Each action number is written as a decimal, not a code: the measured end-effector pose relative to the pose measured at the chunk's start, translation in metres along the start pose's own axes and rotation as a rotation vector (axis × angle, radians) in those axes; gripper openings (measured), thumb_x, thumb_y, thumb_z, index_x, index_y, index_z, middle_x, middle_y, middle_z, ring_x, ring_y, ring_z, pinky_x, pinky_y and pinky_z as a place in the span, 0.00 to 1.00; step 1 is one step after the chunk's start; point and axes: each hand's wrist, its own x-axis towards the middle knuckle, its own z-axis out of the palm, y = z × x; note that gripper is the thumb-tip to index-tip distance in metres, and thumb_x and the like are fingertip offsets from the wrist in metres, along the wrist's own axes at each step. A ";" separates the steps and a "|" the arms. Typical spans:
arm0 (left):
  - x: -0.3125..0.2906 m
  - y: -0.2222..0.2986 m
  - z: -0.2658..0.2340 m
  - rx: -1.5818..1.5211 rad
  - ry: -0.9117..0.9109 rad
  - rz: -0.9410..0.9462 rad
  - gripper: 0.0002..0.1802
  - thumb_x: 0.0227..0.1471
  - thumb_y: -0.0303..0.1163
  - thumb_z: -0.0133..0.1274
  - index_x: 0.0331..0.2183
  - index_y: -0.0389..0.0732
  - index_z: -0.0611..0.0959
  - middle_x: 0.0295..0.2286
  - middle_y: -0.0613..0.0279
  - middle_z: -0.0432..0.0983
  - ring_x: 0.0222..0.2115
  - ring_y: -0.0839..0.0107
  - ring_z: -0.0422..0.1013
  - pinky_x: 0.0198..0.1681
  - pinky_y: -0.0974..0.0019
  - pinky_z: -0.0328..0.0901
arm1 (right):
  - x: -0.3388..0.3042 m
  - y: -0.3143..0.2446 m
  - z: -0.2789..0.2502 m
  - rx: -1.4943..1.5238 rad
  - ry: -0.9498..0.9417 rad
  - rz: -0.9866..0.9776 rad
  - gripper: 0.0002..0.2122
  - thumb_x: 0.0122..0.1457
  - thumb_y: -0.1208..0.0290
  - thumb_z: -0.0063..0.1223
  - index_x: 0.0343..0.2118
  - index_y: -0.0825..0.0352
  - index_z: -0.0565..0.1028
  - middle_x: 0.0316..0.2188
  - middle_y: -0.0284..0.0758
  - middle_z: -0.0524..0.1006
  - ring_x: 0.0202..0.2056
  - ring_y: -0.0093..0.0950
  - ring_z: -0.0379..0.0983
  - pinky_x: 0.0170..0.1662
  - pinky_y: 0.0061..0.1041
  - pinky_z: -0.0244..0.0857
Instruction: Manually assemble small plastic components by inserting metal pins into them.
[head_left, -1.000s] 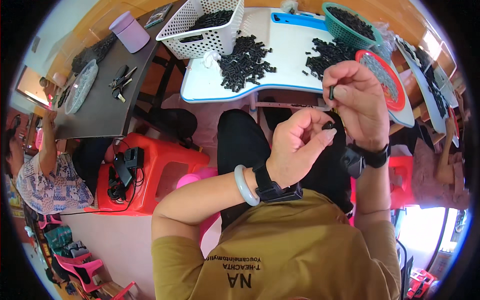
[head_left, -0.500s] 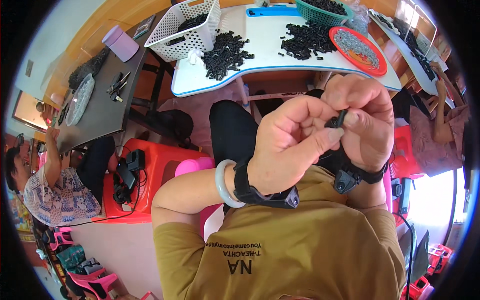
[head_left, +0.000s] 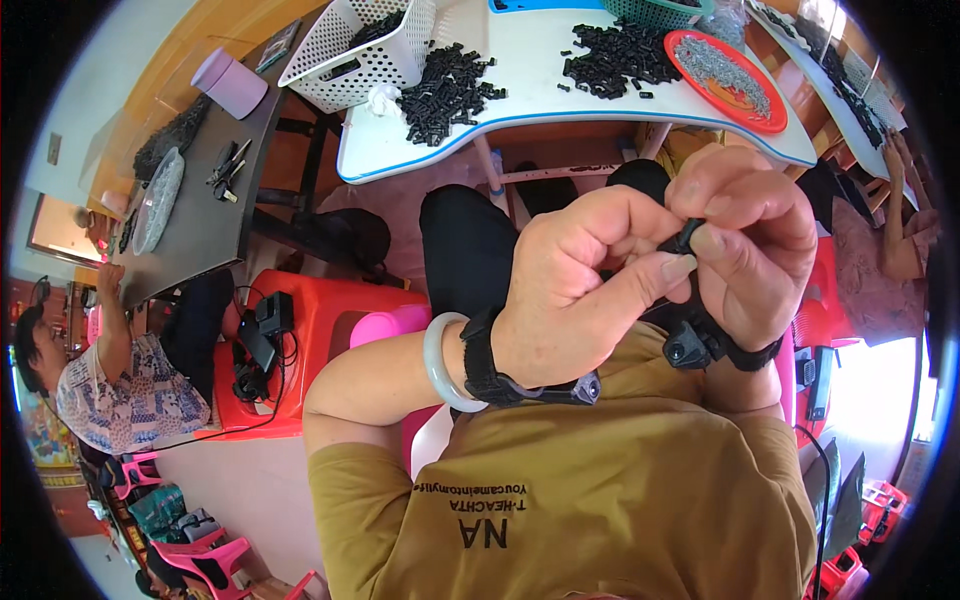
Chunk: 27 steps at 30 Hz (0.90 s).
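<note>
While two hands (head_left: 570, 290) (head_left: 765, 250) pinch parts (head_left: 684, 236), two black heaps (head_left: 447, 97) (head_left: 620, 62).

The left forearm (head_left: 375, 370) slants inward across the torso (head_left: 600, 460), elbow bent, and the right forearm (head_left: 742, 388) stands foreshortened. Left grip (head_left: 565, 290) and right grip (head_left: 757, 245) meet, thumbs pressed toward curled fingers in a pinch, thumb tips just beside each other.
</note>
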 end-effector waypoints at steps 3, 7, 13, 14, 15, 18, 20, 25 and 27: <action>0.000 0.003 -0.002 0.056 -0.011 -0.011 0.05 0.53 0.25 0.52 0.33 0.36 0.73 0.23 0.64 0.76 0.18 0.88 0.64 0.20 0.85 0.56 | 0.000 -0.002 0.000 -0.114 -0.012 -0.059 0.05 0.47 0.84 0.55 0.27 0.70 0.74 0.32 0.40 0.74 0.35 0.28 0.71 0.39 0.23 0.66; -0.001 0.003 -0.001 0.059 0.014 -0.046 0.05 0.53 0.25 0.51 0.33 0.36 0.73 0.22 0.64 0.75 0.17 0.88 0.62 0.18 0.84 0.56 | 0.002 -0.001 -0.002 -0.288 -0.046 -0.148 0.05 0.46 0.83 0.57 0.26 0.69 0.73 0.30 0.39 0.74 0.33 0.27 0.71 0.37 0.23 0.66; 0.000 0.002 -0.001 -0.010 0.011 -0.075 0.05 0.54 0.25 0.50 0.33 0.35 0.72 0.22 0.64 0.74 0.16 0.86 0.63 0.18 0.84 0.56 | 0.003 0.000 -0.004 -0.389 -0.070 -0.244 0.05 0.46 0.82 0.57 0.25 0.68 0.73 0.29 0.38 0.75 0.32 0.28 0.71 0.37 0.26 0.66; 0.000 0.002 -0.002 -0.014 0.000 -0.080 0.05 0.54 0.25 0.50 0.33 0.35 0.72 0.22 0.64 0.74 0.16 0.86 0.63 0.18 0.84 0.56 | 0.003 0.001 -0.004 -0.384 -0.083 -0.256 0.05 0.46 0.82 0.57 0.25 0.68 0.73 0.29 0.38 0.75 0.32 0.28 0.71 0.37 0.26 0.66; 0.000 0.003 -0.002 -0.047 -0.014 -0.077 0.05 0.54 0.25 0.50 0.33 0.35 0.72 0.22 0.63 0.74 0.16 0.86 0.63 0.18 0.83 0.56 | 0.002 0.001 -0.003 -0.349 -0.069 -0.236 0.05 0.46 0.82 0.57 0.26 0.68 0.73 0.29 0.38 0.75 0.32 0.29 0.70 0.38 0.26 0.66; 0.000 0.003 -0.003 -0.122 -0.035 -0.089 0.05 0.54 0.25 0.50 0.33 0.35 0.72 0.22 0.61 0.74 0.16 0.85 0.63 0.19 0.83 0.57 | -0.001 0.007 0.001 -0.221 -0.004 -0.181 0.05 0.47 0.81 0.57 0.27 0.69 0.74 0.30 0.38 0.75 0.33 0.29 0.70 0.39 0.27 0.65; 0.000 0.002 -0.002 -0.165 -0.043 -0.109 0.05 0.54 0.25 0.50 0.33 0.35 0.72 0.22 0.61 0.74 0.16 0.84 0.63 0.19 0.83 0.58 | -0.004 0.010 0.003 -0.129 0.052 -0.142 0.04 0.48 0.81 0.57 0.28 0.70 0.74 0.30 0.39 0.75 0.34 0.29 0.70 0.40 0.27 0.65; 0.000 0.000 -0.003 -0.098 -0.078 -0.051 0.05 0.54 0.25 0.51 0.32 0.35 0.72 0.22 0.60 0.74 0.19 0.83 0.67 0.20 0.83 0.60 | -0.002 0.015 -0.002 0.160 0.001 -0.063 0.06 0.50 0.77 0.56 0.31 0.70 0.73 0.32 0.40 0.74 0.36 0.29 0.69 0.43 0.27 0.63; 0.000 -0.001 -0.004 -0.084 -0.073 -0.048 0.06 0.53 0.25 0.51 0.32 0.35 0.72 0.23 0.60 0.75 0.19 0.83 0.68 0.20 0.83 0.60 | -0.001 0.015 -0.003 0.182 -0.020 -0.043 0.06 0.50 0.78 0.56 0.31 0.71 0.73 0.32 0.40 0.74 0.36 0.29 0.69 0.43 0.26 0.63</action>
